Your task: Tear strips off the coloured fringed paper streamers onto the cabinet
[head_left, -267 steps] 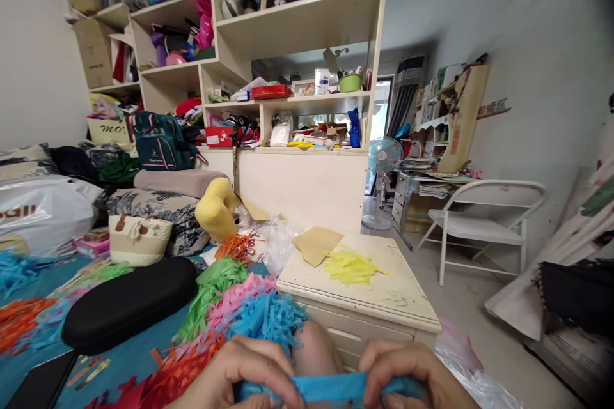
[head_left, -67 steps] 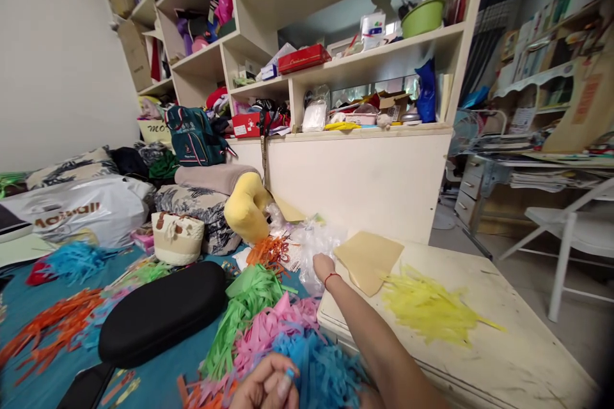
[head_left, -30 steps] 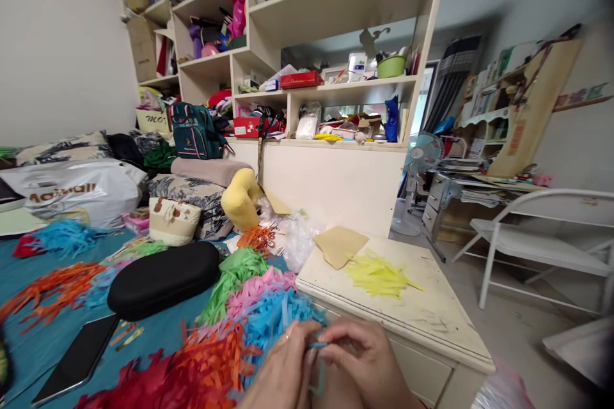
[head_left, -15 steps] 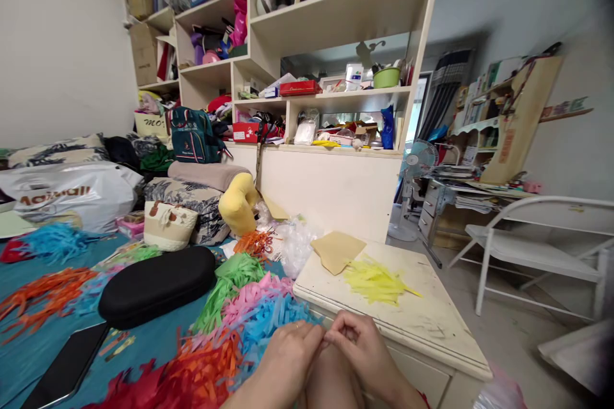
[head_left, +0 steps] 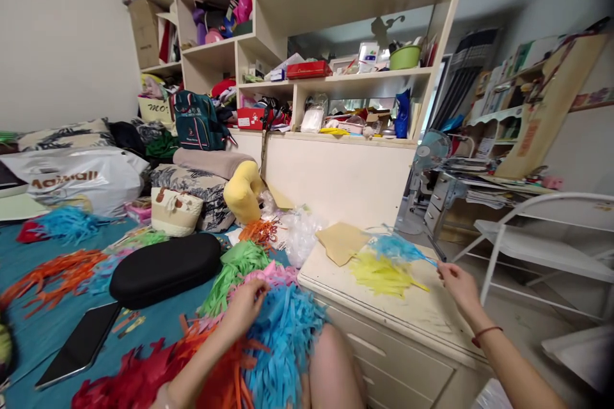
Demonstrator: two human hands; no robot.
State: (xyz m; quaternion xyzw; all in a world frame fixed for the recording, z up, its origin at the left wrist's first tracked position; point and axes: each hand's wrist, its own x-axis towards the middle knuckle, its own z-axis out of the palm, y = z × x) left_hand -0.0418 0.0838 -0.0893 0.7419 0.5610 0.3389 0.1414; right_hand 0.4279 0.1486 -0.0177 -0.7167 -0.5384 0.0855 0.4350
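Observation:
My right hand (head_left: 456, 284) pinches the twisted end of a blue paper tassel (head_left: 394, 246). Its fringe trails left over the white cabinet top (head_left: 434, 307), beside a yellow paper tassel (head_left: 384, 273) and a tan paper sheet (head_left: 341, 241). My left hand (head_left: 247, 308) is at the heap of fringed paper, its fingers curled together; whatever they hold, if anything, is hidden. Around it lie blue fringe (head_left: 288, 345), pink fringe (head_left: 278, 275), green fringe (head_left: 240, 268) and orange fringe (head_left: 215, 367). Red fringe (head_left: 129, 380) is nearer to me.
On the teal bedcover (head_left: 29, 297) are a black oval case (head_left: 165, 270) and a phone (head_left: 79, 345). A clear plastic bag (head_left: 301, 236) and a yellow cushion (head_left: 244, 193) stand behind the heap. To the right is a white folding chair (head_left: 542, 246).
My hands were together over my lap and are now apart. The right has gone out over the cabinet with a blue tassel; the left has gone to the fringe heap. The view has tilted down.

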